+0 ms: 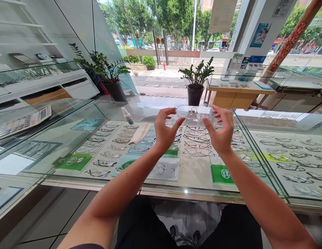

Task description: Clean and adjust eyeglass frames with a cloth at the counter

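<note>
Both of my hands hold up a pair of thin-rimmed eyeglasses above a glass display counter. My left hand pinches the left side of the frame between thumb and fingers. On the other side, my right hand grips the right edge in the same way. The lenses are clear, and the temples are hard to make out. Beneath the glass, rows of eyeglasses lie under and around my hands. A cream cloth and a small spray bottle are on the counter to the left of my left hand.
A large calculator rests on the counter at far left. Green branded cards lie inside the case. Two potted plants stand beyond the counter, before a glass shopfront. A wooden display table is at the back right.
</note>
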Demonstrator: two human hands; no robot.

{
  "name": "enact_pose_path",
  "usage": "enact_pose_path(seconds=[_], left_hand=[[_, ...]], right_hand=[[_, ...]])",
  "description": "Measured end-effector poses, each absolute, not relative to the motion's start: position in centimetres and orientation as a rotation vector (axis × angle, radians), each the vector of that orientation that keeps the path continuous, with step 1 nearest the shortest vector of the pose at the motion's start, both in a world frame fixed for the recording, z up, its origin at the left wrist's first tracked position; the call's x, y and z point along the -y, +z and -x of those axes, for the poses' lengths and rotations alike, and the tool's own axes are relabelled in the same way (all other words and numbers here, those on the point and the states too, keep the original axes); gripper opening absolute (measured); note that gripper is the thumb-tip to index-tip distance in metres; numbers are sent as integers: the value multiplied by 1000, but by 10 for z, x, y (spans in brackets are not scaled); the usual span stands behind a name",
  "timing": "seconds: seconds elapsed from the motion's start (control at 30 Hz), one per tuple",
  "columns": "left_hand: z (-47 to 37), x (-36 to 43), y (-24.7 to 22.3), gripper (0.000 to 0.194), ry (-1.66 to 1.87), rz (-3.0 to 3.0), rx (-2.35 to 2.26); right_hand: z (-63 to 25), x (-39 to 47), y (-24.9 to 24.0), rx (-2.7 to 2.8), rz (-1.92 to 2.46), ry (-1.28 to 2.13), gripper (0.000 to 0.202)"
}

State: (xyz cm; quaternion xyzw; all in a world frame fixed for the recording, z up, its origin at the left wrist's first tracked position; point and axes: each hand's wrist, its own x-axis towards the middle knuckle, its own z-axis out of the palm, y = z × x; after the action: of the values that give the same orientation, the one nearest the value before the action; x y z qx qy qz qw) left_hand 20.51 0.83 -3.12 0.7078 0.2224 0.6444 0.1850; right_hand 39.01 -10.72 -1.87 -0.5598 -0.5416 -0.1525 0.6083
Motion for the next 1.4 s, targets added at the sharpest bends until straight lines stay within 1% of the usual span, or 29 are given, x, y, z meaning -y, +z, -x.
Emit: enact_pose_path(seconds=[1.0,1.4], left_hand=[[-205,-12,-34,41,1765,-2008,-648],[-203,-11,-30,44,1964,-2122,-645]], right_hand=[[-391,107,-18,1260,1254,-379,43],[-396,104,-24,1295,1351,-222,50]])
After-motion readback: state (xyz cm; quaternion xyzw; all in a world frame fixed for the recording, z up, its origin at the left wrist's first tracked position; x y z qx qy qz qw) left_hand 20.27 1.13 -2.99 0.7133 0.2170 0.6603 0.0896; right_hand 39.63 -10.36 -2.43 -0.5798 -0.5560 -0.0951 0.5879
